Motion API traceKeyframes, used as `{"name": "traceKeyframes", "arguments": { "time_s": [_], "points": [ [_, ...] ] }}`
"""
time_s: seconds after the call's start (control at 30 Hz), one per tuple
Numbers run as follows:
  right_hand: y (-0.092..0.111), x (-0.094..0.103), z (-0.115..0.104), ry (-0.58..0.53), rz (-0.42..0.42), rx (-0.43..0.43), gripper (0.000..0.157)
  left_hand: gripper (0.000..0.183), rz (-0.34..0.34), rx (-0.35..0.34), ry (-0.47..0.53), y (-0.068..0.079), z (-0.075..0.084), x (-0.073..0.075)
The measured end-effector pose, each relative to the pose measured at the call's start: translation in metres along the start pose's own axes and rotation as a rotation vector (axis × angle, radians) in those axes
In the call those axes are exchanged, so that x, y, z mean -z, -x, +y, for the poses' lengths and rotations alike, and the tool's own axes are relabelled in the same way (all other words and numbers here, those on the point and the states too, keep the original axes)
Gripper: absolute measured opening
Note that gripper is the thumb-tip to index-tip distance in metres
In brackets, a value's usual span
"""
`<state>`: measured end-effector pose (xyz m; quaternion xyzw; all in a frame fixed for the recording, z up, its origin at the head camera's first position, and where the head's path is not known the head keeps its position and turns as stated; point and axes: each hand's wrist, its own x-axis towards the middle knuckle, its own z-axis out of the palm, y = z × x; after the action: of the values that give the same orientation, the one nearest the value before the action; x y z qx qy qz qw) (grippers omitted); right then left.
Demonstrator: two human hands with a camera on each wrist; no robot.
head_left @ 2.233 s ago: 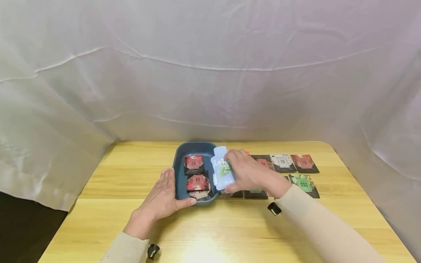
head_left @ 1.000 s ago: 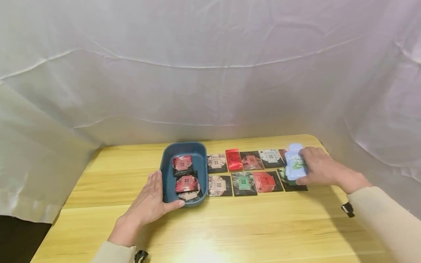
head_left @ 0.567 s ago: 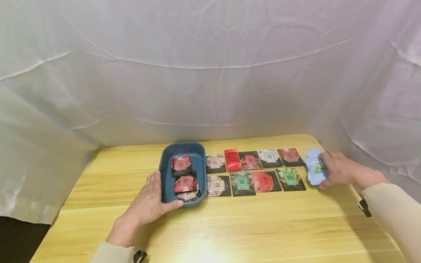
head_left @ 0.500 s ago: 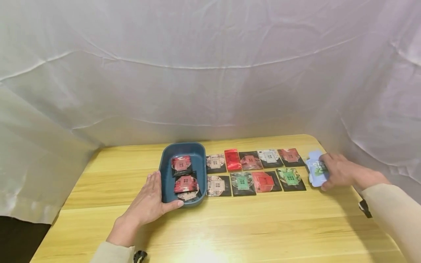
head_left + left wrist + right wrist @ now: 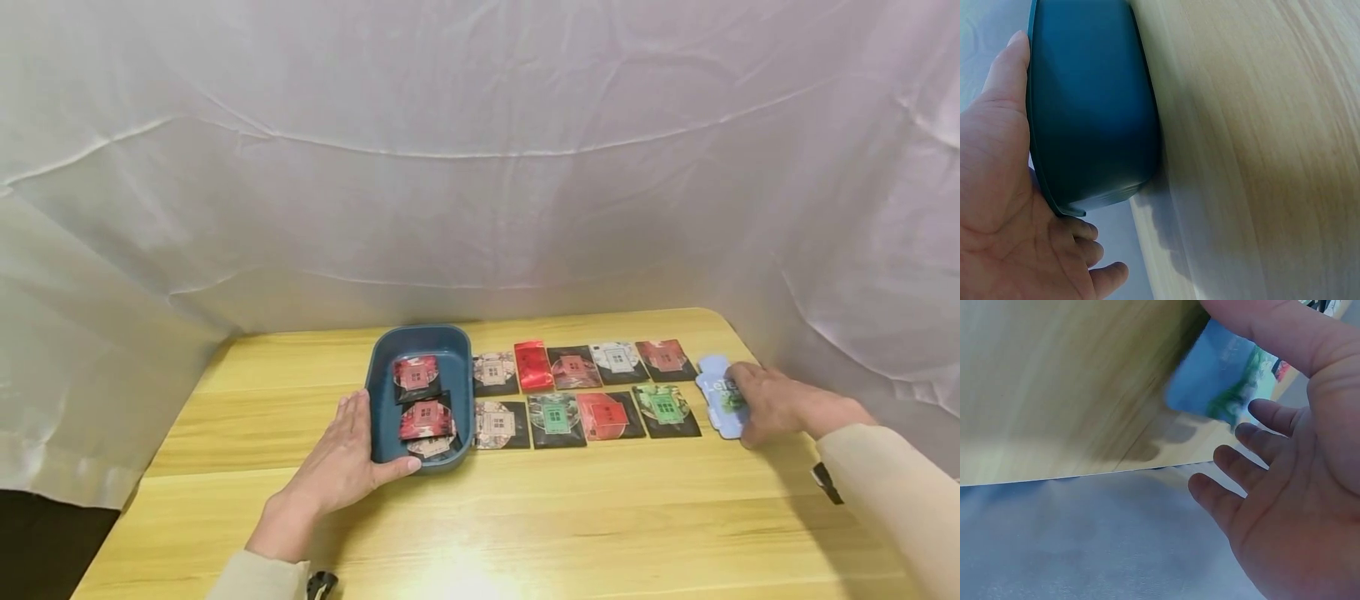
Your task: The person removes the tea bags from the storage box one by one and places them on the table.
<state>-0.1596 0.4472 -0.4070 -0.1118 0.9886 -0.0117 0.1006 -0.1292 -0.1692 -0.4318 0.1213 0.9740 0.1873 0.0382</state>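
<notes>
A blue bottle-shaped packet (image 5: pixel 723 400) with a green leaf print and pale lettering is at the table's right end, close to the wood. My right hand (image 5: pixel 787 404) holds it by its right side between thumb and fingers. In the right wrist view the packet (image 5: pixel 1216 375) shows between the thumb and the index finger; the other fingers spread loosely. My left hand (image 5: pixel 330 462) rests with straight fingers along the left side of a dark blue tray (image 5: pixel 381 400), thumb at its front rim. Red-and-black and beige sachets (image 5: pixel 426 419) lie inside the tray, the lower ones overlapping.
Two rows of flat sachets lie right of the tray, among them a narrow red sachet (image 5: pixel 533 365), a green one (image 5: pixel 557 419) and a green-patterned one (image 5: pixel 666 408) at the end. A pale curtain (image 5: pixel 480 208) hangs behind the wooden table (image 5: pixel 525 517).
My right hand has carried the blue packet from beside the tray to the right, beyond the sachet rows, then lower and slightly nearer. The left hand keeps its place at the tray.
</notes>
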Motion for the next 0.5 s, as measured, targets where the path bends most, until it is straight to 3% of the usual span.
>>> {"name": "traceKeyframes", "arguments": {
  "time_s": [0.3, 0.5],
  "points": [
    [-0.002, 0.006, -0.009, 0.037, 0.02, 0.057, 0.104, 0.134, -0.002, 0.002, -0.001, 0.001, 0.0, 0.001],
    [-0.013, 0.017, -0.042, 0.026, 0.061, 0.096, 0.084, 0.133, -0.008, 0.001, 0.008, 0.0, 0.001, 0.001]
  ]
}}
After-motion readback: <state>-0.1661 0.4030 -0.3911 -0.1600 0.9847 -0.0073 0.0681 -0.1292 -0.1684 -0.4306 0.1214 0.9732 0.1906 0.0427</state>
